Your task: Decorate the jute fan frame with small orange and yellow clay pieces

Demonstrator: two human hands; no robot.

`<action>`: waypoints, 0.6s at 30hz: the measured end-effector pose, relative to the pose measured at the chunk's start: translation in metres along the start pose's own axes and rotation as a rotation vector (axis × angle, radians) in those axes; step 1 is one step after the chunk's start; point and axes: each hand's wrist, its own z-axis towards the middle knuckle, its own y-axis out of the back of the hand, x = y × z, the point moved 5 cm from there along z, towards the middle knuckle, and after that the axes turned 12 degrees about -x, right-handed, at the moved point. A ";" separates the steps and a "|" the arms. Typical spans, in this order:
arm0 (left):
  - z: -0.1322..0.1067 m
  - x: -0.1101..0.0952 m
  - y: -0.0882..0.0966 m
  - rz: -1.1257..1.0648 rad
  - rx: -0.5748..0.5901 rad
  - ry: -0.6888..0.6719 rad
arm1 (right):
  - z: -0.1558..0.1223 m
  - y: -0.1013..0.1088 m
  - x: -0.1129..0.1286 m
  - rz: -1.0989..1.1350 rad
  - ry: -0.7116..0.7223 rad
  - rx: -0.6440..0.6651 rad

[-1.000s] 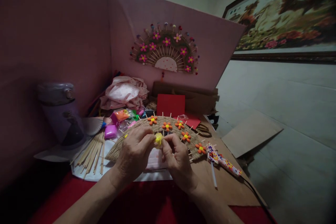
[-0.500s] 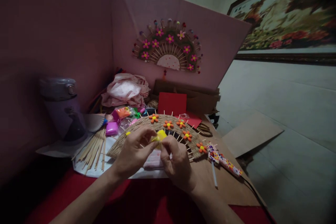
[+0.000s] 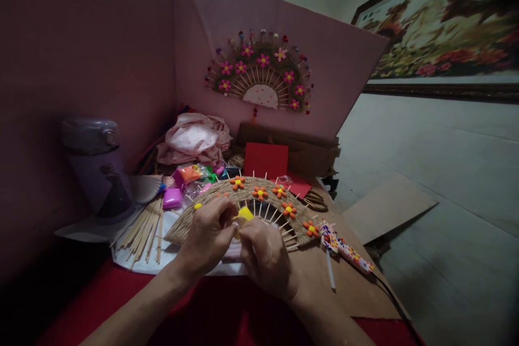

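My left hand [image 3: 208, 235] and my right hand [image 3: 263, 257] meet over a half-round woven twine fan [image 3: 247, 186] lying on the table. Both pinch a small lump of yellow clay [image 3: 244, 214] between their fingertips. The fan has wooden stick spokes and several orange clay flowers [image 3: 260, 193] with yellow centres along its arc. A tiny yellow clay ball [image 3: 197, 206] sits on the fan's left part.
A patterned glue gun [image 3: 344, 248] lies right of the fan. Left are loose wooden sticks [image 3: 144, 230], bags of coloured clay [image 3: 184, 181] and a lilac bottle [image 3: 97, 165]. A finished pink-flowered fan [image 3: 259, 73] hangs on the pink board; red card [image 3: 265, 159] stands behind.
My right hand has shifted left and lower, closing in on my left hand. The yellow clay has dropped slightly and is more covered by the fingers.
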 end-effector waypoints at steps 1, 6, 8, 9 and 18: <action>0.000 -0.002 0.000 -0.009 0.012 -0.003 | 0.001 0.001 -0.001 0.024 -0.040 -0.008; 0.005 -0.001 0.001 -0.372 0.177 0.219 | 0.003 0.006 -0.025 0.401 -0.511 -0.143; 0.009 -0.001 0.006 -0.430 0.152 0.197 | 0.004 0.005 -0.035 0.670 -0.693 -0.215; 0.010 0.000 0.007 -0.451 0.169 0.192 | 0.005 0.005 -0.039 0.791 -0.752 -0.237; -0.003 0.014 -0.017 -0.690 0.467 0.487 | 0.006 0.001 -0.055 0.945 -0.921 -0.349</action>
